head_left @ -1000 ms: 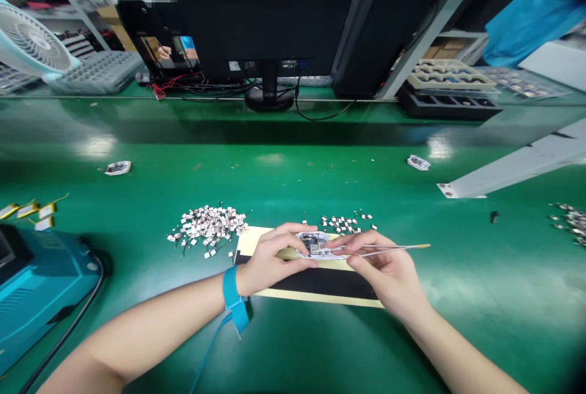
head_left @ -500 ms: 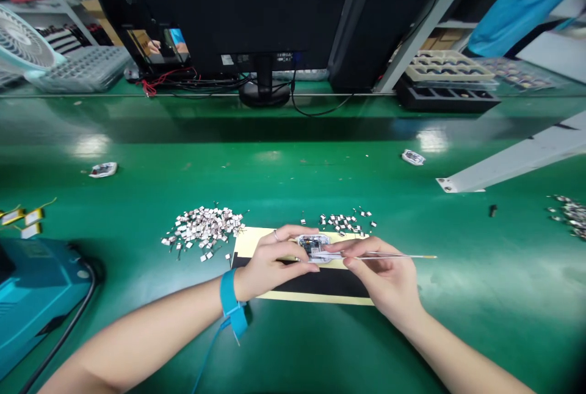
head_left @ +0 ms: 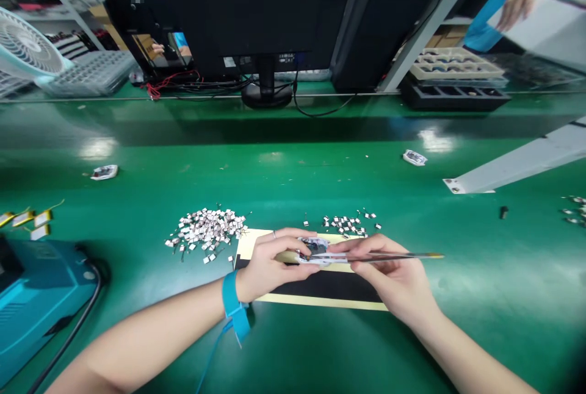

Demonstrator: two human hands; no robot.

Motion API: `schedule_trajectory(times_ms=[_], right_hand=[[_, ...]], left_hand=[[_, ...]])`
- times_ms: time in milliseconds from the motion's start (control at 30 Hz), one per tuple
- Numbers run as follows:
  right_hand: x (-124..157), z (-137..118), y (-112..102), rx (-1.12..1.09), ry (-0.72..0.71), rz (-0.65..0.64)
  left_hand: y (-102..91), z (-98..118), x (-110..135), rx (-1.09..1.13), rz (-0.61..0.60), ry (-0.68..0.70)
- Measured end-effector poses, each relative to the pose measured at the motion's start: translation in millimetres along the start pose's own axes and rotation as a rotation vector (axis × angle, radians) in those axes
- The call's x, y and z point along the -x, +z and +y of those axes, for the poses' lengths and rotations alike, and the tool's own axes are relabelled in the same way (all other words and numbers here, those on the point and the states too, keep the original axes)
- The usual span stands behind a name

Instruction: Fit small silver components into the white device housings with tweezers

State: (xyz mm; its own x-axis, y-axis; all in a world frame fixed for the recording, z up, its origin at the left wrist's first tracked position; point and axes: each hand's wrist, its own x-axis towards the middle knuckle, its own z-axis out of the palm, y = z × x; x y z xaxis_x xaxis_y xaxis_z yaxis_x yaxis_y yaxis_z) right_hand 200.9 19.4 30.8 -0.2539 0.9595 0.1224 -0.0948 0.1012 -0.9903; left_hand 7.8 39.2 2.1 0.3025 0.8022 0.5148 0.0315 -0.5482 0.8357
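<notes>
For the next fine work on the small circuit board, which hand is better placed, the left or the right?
Probably the right hand: it holds the long tweezers, with their tips at the small circuit board. The left hand is gripping that board, so it seems occupied with steadying it.

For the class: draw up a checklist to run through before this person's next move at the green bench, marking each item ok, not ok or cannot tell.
1. Left hand holding the small circuit board: ok.
2. Blue wrist strap on the left wrist: ok.
3. Right hand holding the tweezers: ok.
4. Tweezer tips on the board: cannot tell, the fingers hide them.
5. Board held over the black-and-cream pad: ok.
6. Smaller heap of tiny components kept off the pad: not ok, it reaches the far edge.
</notes>
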Motion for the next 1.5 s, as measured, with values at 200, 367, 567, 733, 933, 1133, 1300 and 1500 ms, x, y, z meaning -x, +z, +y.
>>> schedule_trajectory(times_ms=[200,367,567,733,933,1133,1300,1500], right_hand=[[3,-5,2,0.175,-0.187,-0.055],[3,-8,1,0.281,-0.299,-0.119],[2,-9,0,0.350,-0.369,-0.133],[0,-12,1,0.371,-0.402,-0.149],[2,-10,1,0.356,-0.389,-0.154],[5,-5,0,0.331,-0.316,-0.133],[6,-6,1,0.290,-0.294,-0.120],[5,-7,3,0.282,-0.282,-0.101]], left_hand=[[1.0,-1,2,0.024,0.003,-0.036],[1.8,-3,2,0.011,0.004,-0.015],[1.9,-3,2,0.002,-0.005,-0.005],[1.5,-2,2,-0.003,-0.009,0.011],[1.4,-2,1,-0.009,-0.015,0.028],[0.9,-2,1,0.001,-0.019,0.025],[1.1,-1,2,0.001,-0.032,0.012],[0.7,0,0,-0.014,-0.061,0.032]])
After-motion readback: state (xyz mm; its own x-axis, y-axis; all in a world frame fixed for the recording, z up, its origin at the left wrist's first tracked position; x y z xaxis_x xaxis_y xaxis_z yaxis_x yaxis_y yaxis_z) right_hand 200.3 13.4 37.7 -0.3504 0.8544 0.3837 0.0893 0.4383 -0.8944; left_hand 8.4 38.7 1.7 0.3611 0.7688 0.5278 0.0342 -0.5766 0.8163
